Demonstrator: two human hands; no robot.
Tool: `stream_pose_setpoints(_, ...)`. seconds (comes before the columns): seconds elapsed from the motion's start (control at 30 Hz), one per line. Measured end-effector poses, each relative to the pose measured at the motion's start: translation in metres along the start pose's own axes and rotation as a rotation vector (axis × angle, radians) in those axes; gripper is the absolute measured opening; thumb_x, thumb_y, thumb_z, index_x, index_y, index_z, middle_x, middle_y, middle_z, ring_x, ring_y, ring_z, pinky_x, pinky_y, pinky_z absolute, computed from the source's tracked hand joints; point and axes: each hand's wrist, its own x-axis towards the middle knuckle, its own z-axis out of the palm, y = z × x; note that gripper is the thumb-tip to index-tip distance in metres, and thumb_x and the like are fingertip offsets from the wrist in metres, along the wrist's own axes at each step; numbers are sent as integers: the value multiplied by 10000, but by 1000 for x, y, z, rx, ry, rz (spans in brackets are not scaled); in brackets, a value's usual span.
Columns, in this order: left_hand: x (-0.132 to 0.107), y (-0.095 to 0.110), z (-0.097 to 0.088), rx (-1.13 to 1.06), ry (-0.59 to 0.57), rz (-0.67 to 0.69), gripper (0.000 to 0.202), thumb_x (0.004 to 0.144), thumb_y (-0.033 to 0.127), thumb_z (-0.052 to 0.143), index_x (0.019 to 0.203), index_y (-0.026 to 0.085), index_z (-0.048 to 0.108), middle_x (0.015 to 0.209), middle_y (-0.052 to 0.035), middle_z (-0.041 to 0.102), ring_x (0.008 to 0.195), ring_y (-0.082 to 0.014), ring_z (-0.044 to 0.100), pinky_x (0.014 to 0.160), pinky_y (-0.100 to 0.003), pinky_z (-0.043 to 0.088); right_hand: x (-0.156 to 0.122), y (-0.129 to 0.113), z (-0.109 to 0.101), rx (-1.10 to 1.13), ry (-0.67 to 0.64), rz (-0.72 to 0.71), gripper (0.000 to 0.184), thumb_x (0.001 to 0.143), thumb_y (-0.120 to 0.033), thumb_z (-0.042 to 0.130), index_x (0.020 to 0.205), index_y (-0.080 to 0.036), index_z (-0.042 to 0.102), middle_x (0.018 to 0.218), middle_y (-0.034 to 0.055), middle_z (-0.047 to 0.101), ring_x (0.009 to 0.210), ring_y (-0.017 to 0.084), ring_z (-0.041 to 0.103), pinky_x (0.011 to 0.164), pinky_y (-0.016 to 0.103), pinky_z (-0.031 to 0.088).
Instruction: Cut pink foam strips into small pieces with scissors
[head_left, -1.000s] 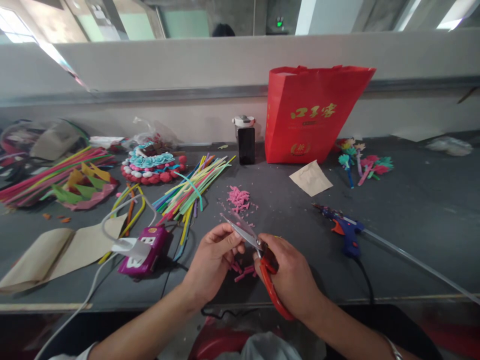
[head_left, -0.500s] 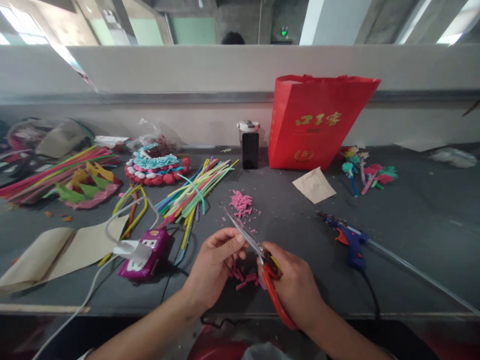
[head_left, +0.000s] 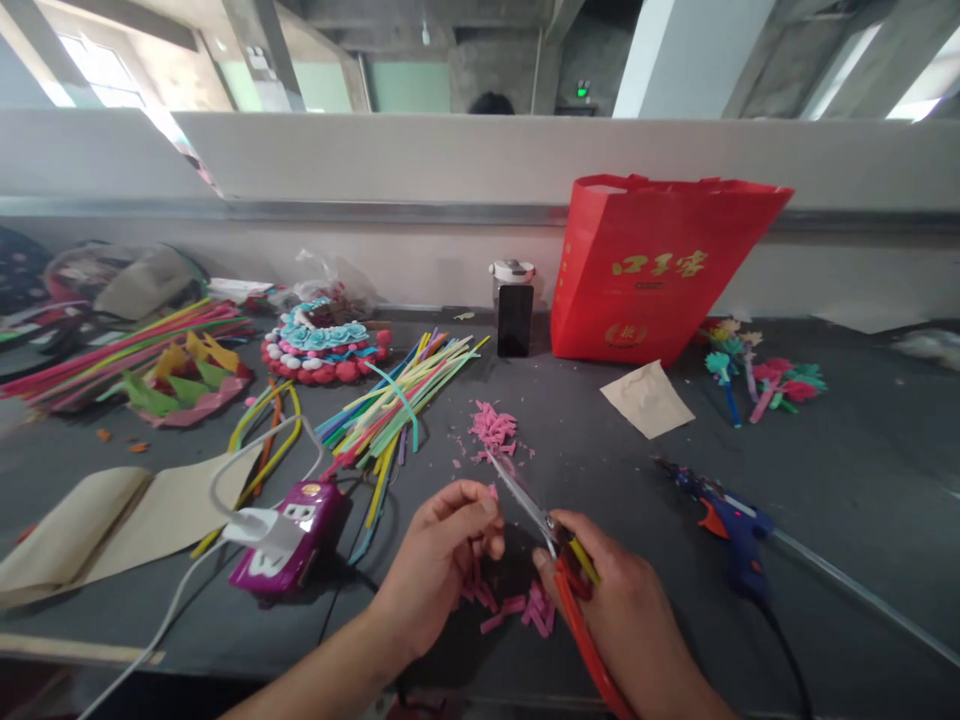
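My right hand (head_left: 626,580) is wrapped round the orange-red handles of a pair of scissors (head_left: 521,492), whose blades point away and to the left, close together. Just left of the blades, my left hand (head_left: 442,545) is closed in a pinch. A bit of pink strip (head_left: 493,491) shows at its fingertips; the fingers hide the rest. Beyond the scissor tips lies a small heap of pink snippets (head_left: 493,428) with crumbs around it. Longer pink pieces (head_left: 536,608) lie on the dark table between and beneath my hands.
Left are a purple power strip (head_left: 289,540) with a white plug and cable, brown paper (head_left: 172,500) and colourful strips (head_left: 405,395). A blue glue gun (head_left: 731,525) lies right, trailing its cord. Behind stand a phone (head_left: 514,320), a red bag (head_left: 660,270) and paper flowers (head_left: 780,380).
The scissor blades have come away from my left fingertips, leaving a gap, and my right hand has shifted right. The whole view has tilted up slightly.
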Motion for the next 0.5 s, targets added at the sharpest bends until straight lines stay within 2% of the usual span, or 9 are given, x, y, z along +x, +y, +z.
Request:
stream_pose_setpoints(0.07, 0, 0, 0, 108, 25, 25, 146, 722, 253, 752, 748, 160, 642, 648, 11, 609, 528, -96, 554, 558, -208, 443, 1, 2, 0, 72, -27, 30, 218, 866, -343, 570, 1057, -246, 613, 762, -5, 714, 627, 165, 683, 585, 242, 512)
stream_pose_setpoints(0.13, 0, -2, 0, 310, 65, 67, 145, 717, 266, 743, 715, 162, 642, 569, 21, 586, 481, -99, 527, 509, -205, 412, 2, 1, 0, 177, -58, 78, 243, 849, -360, 587, 1053, -232, 625, 743, -2, 715, 599, 151, 671, 562, 215, 511)
stream_pose_setpoints(0.27, -3, -10, -3, 775, 102, 280, 99, 715, 206, 701, 637, 176, 648, 504, 18, 567, 443, -105, 487, 457, -203, 348, 2, -7, 0, 445, -39, 214, 278, 793, -376, 634, 1011, -204, 660, 669, -15, 674, 564, 131, 625, 534, 188, 495)
stream_pose_setpoints(0.37, -7, -17, -5, 1020, 44, 485, 110, 734, 148, 659, 634, 192, 657, 551, -4, 606, 494, -115, 519, 505, -210, 348, 2, -12, -1, 641, -89, 323, 375, 759, -429, 679, 1040, -183, 651, 607, -39, 616, 507, 113, 574, 480, 180, 468)
stream_pose_setpoints(0.5, -14, -21, -5, 1189, -124, 686, 122, 761, 134, 640, 671, 211, 670, 584, -25, 620, 500, -122, 499, 530, -238, 324, 1, -10, -2, 738, -191, 359, 443, 759, -456, 695, 1088, -169, 621, 634, -35, 613, 539, 120, 592, 532, 203, 505)
